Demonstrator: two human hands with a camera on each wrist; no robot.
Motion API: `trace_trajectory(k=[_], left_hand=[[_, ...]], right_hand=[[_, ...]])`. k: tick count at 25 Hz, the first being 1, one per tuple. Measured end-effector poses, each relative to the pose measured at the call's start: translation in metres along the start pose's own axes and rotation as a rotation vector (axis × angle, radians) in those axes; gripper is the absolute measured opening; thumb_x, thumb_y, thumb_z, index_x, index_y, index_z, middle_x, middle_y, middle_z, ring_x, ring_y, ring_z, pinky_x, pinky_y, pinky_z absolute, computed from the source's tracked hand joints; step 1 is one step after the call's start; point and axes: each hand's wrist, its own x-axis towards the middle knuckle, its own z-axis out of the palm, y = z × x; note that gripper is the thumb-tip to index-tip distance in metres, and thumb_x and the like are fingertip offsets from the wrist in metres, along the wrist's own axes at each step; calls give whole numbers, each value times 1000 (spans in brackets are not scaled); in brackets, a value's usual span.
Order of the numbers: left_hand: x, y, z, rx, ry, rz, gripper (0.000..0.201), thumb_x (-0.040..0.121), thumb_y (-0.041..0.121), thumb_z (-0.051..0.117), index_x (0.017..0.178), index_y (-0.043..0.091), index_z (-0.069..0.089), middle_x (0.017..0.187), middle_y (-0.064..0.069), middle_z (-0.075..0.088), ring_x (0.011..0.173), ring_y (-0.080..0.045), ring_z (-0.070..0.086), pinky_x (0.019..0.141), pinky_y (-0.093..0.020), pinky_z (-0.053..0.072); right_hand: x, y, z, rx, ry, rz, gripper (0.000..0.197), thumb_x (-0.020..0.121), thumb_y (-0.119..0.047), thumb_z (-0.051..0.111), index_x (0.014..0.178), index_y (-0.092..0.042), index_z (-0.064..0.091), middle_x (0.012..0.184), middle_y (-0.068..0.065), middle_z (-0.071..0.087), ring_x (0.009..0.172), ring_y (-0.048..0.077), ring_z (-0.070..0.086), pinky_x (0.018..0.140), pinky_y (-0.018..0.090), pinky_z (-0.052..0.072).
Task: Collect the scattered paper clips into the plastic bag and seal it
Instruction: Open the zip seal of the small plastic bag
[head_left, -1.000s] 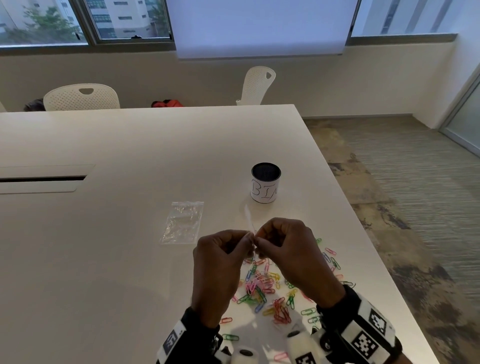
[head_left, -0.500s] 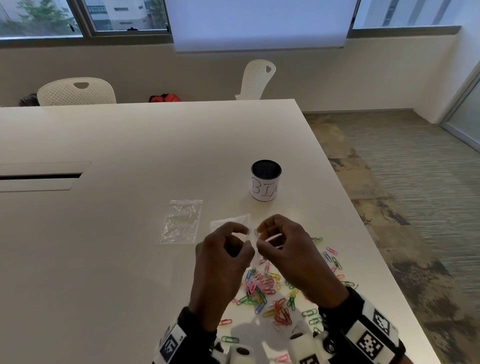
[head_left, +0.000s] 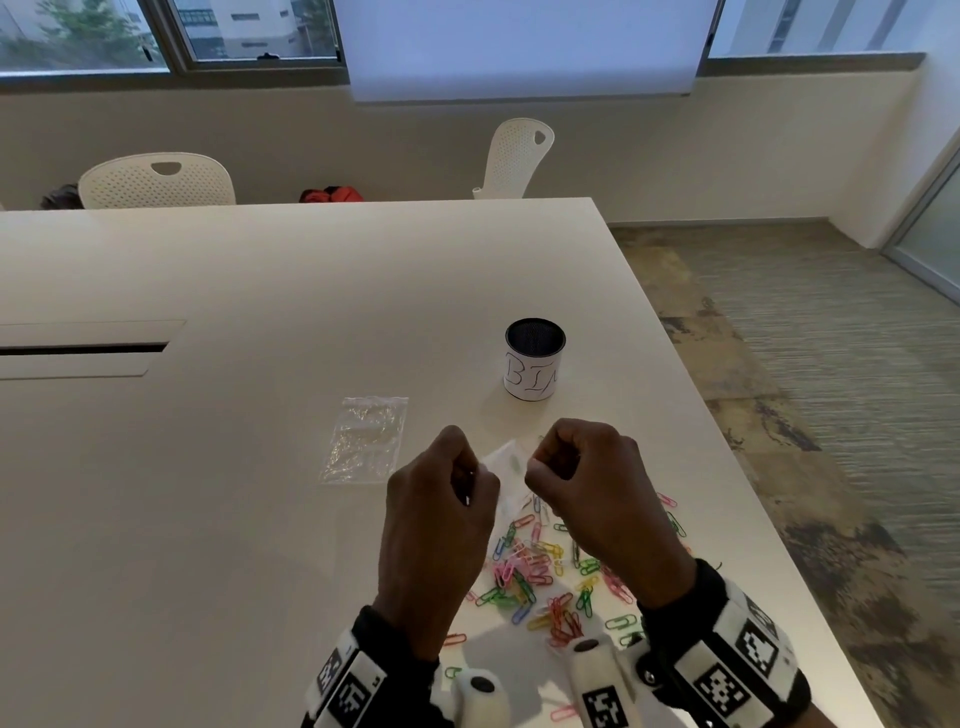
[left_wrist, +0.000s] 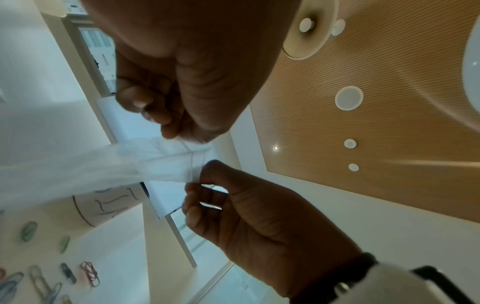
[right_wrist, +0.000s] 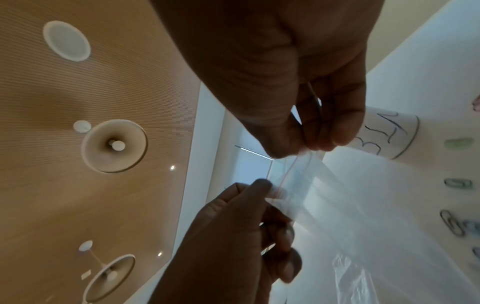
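A small clear zip bag (head_left: 506, 467) hangs between my two hands just above the table. My left hand (head_left: 470, 475) pinches one side of its top edge and my right hand (head_left: 540, 467) pinches the other. The left wrist view shows the bag (left_wrist: 166, 162) stretched from the left hand (left_wrist: 166, 127) to the right hand (left_wrist: 197, 185). In the right wrist view a thin red line runs along the bag's (right_wrist: 298, 185) top. Several coloured paper clips (head_left: 535, 571) lie scattered on the white table (head_left: 208, 519) under and behind my hands.
A second clear plastic bag (head_left: 366, 441) lies flat on the table left of my hands. A white cup marked BIN (head_left: 534, 364) stands beyond them. The table's right edge (head_left: 753, 519) runs close to the clips. Chairs stand at the far side.
My hands have drawn a little apart and lowered slightly. The bag, held upright and edge-on a second ago, now spreads between them.
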Motion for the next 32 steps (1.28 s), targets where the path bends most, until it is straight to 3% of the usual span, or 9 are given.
trace_trajectory(k=[3,8,11,15,19,22,25,28,32], left_hand=[[2,0,-4,27,16,-29,17,98,21,66,87,22,53,64,11,64,54,4,62,54,-4,49],[-2,3,0,-69,-37,-53,17,94,21,74,94,23,57,69,10,70,60,3,71,58,-12,60],[-2,2,0,-44,-36,-55,19,92,20,76,93,25,58,70,13,69,61,7,69,60,-5,55],[-1,-1,-7,21,-1,-83,16,94,21,71,89,23,56,66,14,65,60,3,68,50,-6,50],[-2,-2,-10,4,-44,-32,15,95,31,70,96,26,56,76,11,71,66,-2,72,56,-11,54],[-5,-13,-19,26,-126,56,52,78,60,75,117,33,55,100,16,60,83,1,59,66,-10,45],[-4,-28,-28,25,-304,112,109,60,74,81,151,39,32,143,29,32,126,12,37,98,-8,32],[2,-37,-24,48,-420,190,131,55,80,79,160,44,8,152,45,4,137,29,3,109,-7,12],[4,-49,-19,14,-395,172,118,64,64,87,158,41,18,155,29,30,140,9,29,109,-11,23]], right_hand=[[0,-1,-1,-53,45,5,8,91,-23,74,89,-19,68,74,-6,71,66,3,68,67,18,56],[-6,-9,13,146,-128,120,26,91,-26,76,108,-22,56,76,6,73,65,13,74,67,31,65],[-5,-5,18,141,-102,148,28,90,-15,74,104,-22,51,75,11,71,67,22,74,67,40,65],[-4,1,14,13,2,99,21,91,-16,71,95,-21,52,77,0,65,68,15,68,63,28,60],[-4,-3,11,3,40,13,13,93,-19,74,88,-21,61,77,-3,69,68,9,71,70,25,62],[-3,-8,5,68,42,11,9,92,-19,75,88,-18,67,72,-3,72,60,5,73,65,18,62],[-3,-13,-1,83,12,16,9,91,-18,77,87,-17,68,73,-1,74,60,5,74,66,19,62],[-5,-21,-2,114,-57,16,10,90,-16,77,86,-16,68,71,-1,75,59,4,74,63,16,62],[-3,-27,3,156,-125,3,9,90,-14,77,88,-15,69,72,-4,73,60,1,73,60,13,59]])
